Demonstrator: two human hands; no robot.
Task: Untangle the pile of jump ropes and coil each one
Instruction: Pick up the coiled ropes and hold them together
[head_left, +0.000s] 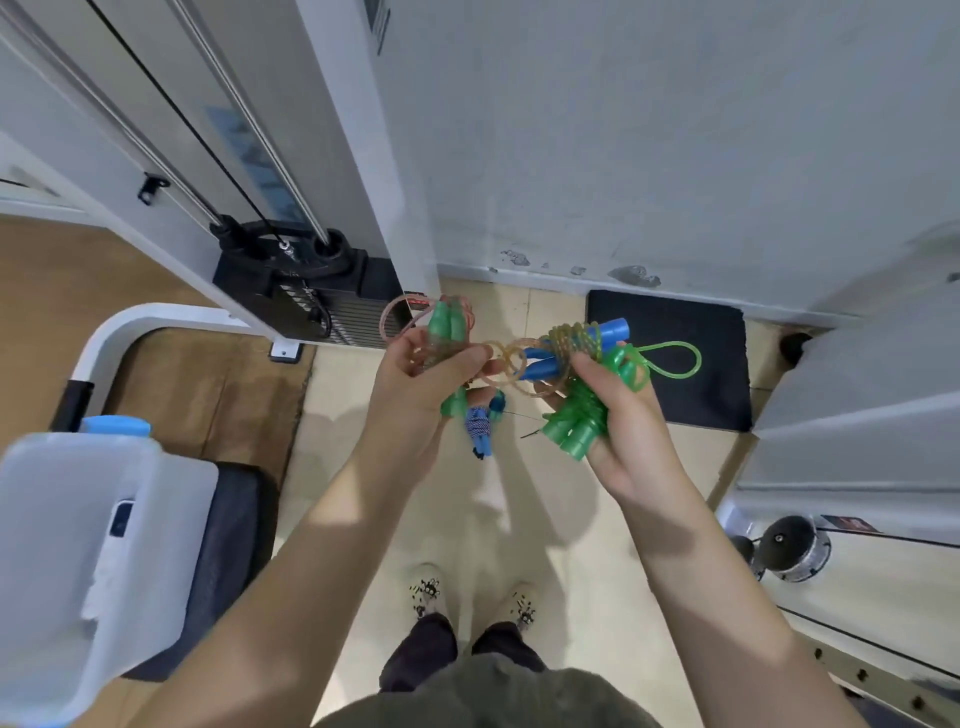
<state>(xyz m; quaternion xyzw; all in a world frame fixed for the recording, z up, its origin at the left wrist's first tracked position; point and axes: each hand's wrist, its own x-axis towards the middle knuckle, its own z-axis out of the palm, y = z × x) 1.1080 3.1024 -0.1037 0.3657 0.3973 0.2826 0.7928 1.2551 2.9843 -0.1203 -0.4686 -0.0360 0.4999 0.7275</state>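
The left hand grips a clear pinkish green-handled jump rope, while the right hand clutches coiled translucent green and amber blue-handled ropes.

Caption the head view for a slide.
Left hand and right hand hold coiled jump ropes above floor.

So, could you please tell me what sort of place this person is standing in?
Most likely a gym: a cable machine with a weight stack stands against the wall, dumbbells lie lower right, and both hands hold jump ropes.
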